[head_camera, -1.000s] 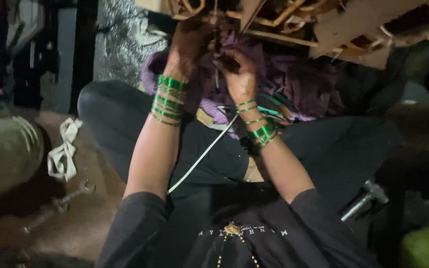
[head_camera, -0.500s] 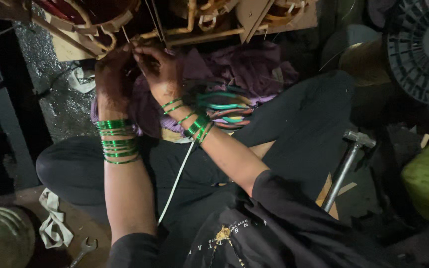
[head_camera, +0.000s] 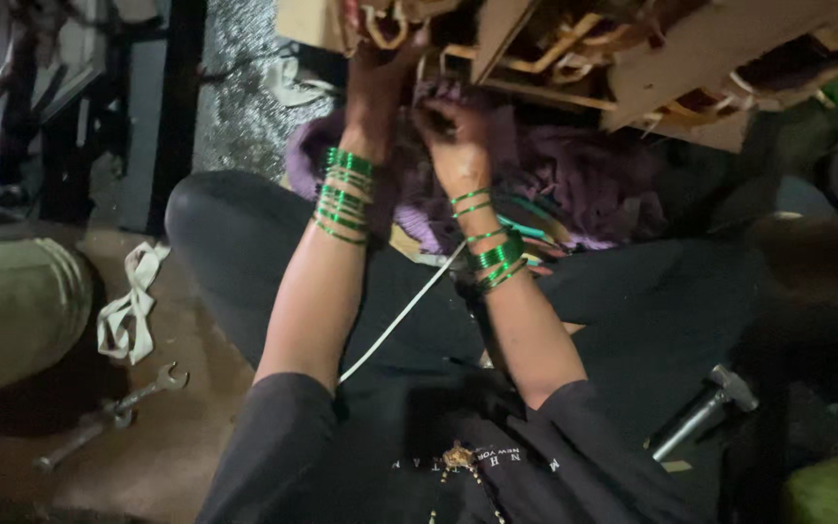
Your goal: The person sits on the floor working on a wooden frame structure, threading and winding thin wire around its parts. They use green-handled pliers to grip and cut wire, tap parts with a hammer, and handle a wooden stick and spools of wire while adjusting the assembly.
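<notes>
Both hands, left and right, still pinch closed at the wooden frame, now shifted rightward.

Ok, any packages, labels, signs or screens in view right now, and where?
No packages, signs or screens show.
Shirt print: the only lettering, a pale line across the chest of the black shirt at bottom centre, with a small gold emblem in the middle.

wrench on floor left of lap, hammer right
</notes>
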Motion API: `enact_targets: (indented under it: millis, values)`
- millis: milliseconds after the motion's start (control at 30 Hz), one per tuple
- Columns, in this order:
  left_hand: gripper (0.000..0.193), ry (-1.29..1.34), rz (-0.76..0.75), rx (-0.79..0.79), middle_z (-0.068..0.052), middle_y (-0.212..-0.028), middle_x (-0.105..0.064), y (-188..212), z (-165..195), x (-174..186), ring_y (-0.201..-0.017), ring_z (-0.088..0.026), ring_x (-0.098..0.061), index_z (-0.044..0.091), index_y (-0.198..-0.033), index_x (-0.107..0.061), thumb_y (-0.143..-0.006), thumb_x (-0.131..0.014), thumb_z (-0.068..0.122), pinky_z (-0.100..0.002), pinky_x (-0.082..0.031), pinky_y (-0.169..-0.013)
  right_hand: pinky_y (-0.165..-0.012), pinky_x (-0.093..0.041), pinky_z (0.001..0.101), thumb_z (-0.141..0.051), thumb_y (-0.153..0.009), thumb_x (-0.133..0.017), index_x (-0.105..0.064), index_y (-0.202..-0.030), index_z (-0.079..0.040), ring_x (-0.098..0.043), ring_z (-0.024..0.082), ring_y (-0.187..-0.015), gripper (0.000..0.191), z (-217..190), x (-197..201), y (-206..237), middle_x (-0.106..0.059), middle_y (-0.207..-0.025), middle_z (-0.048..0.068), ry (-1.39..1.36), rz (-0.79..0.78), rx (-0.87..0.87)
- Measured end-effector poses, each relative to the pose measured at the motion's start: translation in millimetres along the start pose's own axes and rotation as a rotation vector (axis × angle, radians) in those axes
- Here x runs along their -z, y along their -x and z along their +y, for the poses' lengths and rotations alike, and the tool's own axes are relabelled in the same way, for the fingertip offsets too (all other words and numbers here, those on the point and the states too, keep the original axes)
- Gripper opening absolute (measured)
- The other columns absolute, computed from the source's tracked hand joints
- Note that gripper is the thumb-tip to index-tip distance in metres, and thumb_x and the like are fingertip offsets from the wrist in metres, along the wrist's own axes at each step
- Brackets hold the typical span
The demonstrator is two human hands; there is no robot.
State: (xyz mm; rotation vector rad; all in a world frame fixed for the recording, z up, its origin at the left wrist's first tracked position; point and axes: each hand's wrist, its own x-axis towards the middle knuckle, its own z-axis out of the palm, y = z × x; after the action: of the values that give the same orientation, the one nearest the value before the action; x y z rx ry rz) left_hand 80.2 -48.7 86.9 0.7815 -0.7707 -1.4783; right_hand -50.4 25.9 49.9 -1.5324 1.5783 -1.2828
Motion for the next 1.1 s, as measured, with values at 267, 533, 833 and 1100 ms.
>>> enact_targets:
  millis: [267,533,833,1100]
  values:
    - [0.027,-0.168,-0.2,0.137,-0.002,-0.098,-0.078,30.1,28.7,16.0,-0.082,-0.008,-0.068,-0.003,-0.112,-0.075,-0.096,-0.074,0.019,-0.024,-0.053,-0.071,-0.087,-0.054,0.0306,-0.009,-0.101,-0.066,-0.074,-0.113,0.002,-0.066,0.014,-0.096,0.018,-13.5,-13.7,-7.1,-0.076,-0.104,0.009,-0.232,0.086,-0.021]
    - [0.026,-0.251,0.036,-0.192,0.001,-0.079,-0.07,-12.9,-15.1,2.2,-0.066,-0.008,-0.061,0.001,-0.095,-0.07,-0.082,-0.086,0.015,-0.026,-0.048,-0.055,-0.084,-0.055,0.0293,-0.007,-0.099,-0.062,-0.072,-0.108,0.001,-0.065,0.012,-0.091,0.016,3.1,-32.1,-8.2,-0.073,-0.103,0.002,-0.792,0.098,-0.241]
    - [0.03,-0.729,0.277,-0.36,-0.006,-0.071,-0.071,-1.9,-19.7,-12.6,-0.06,-0.006,-0.062,-0.002,-0.092,-0.072,-0.09,-0.084,0.026,-0.029,-0.05,-0.054,-0.067,-0.047,0.0244,-0.014,-0.099,-0.072,-0.075,-0.095,-0.002,-0.058,0.006,-0.075,0.014,3.1,4.8,-17.8,-0.069,-0.083,-0.002,-0.414,0.141,-0.066]
    - [0.025,0.059,0.181,-0.001,0.003,-0.072,-0.062,-6.5,-32.7,-20.5,-0.058,-0.007,-0.05,0.001,-0.083,-0.068,-0.095,-0.084,0.015,-0.027,-0.037,-0.051,-0.054,-0.036,0.0236,-0.022,-0.102,-0.073,-0.069,-0.086,-0.003,-0.047,0.004,-0.059,0.025,-22.9,34.4,-17.0,-0.054,-0.065,-0.005,-0.188,0.151,-0.004]
